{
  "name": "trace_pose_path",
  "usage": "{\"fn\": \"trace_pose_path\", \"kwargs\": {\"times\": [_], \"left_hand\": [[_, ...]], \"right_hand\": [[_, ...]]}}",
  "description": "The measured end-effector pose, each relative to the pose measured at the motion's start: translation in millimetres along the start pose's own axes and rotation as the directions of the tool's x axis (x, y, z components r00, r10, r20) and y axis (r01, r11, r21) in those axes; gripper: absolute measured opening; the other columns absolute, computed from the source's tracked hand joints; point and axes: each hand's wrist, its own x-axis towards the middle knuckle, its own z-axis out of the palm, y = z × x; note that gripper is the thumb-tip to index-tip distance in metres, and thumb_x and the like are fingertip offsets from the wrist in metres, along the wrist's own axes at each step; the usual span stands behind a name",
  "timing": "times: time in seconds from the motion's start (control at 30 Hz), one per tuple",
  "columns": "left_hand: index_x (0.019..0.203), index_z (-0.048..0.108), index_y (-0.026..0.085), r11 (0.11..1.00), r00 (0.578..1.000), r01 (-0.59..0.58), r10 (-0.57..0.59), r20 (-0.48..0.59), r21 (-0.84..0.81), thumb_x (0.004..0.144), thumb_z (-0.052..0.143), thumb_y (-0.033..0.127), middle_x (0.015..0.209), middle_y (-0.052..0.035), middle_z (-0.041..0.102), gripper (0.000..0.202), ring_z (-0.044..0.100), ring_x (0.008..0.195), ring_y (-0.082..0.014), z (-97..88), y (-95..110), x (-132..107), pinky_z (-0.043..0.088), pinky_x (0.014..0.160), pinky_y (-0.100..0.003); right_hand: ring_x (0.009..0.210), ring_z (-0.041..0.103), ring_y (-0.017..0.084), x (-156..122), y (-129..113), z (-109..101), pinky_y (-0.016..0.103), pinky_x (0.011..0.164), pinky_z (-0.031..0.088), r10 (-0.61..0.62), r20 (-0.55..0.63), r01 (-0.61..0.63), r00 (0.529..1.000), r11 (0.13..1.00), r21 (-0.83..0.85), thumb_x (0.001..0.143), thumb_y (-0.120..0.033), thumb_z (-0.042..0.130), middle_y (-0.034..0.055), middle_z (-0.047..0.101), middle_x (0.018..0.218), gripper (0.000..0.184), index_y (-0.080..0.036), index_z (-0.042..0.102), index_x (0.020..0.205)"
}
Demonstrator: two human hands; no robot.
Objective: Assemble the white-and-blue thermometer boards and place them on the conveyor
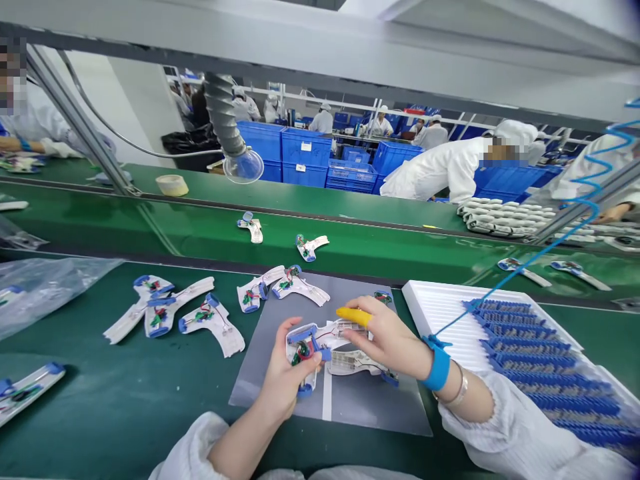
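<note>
My left hand is closed around the head of a white pistol-shaped plastic housing with blue trim, a green circuit board and red wires. At the housing's handle, my right hand has its thumb and fingers on either side of it. A yellow finger cot covers the right index finger, and a blue wrist strap circles that wrist. Beneath the right hand, a second housing lies on the grey mat. Part of another housing shows behind the right hand.
Several similar housings lie left of the mat on the green bench. At right, a white foam tray holds rows of blue-edged parts. A coiled blue cord runs up from my wrist. Two housings rest on the green belt beyond.
</note>
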Motion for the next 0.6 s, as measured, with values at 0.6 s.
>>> {"fn": "trace_pose_path", "kwargs": {"times": [0.6], "left_hand": [[0.119, 0.041, 0.019, 0.634, 0.968, -0.249, 0.174, 0.179, 0.732, 0.076, 0.052, 0.041, 0.131, -0.0129, 0.043, 0.050, 0.047, 0.116, -0.0226, -57.6, 36, 94, 0.042, 0.090, -0.030]], "right_hand": [[0.078, 0.059, 0.021, 53, 143, -29, 0.027, 0.070, 0.041, 0.700, -0.094, -0.678, 0.708, 0.636, -0.368, 0.091, -0.028, 0.037, 0.0163, 0.061, 0.085, 0.034, -0.006, 0.061, 0.101]]}}
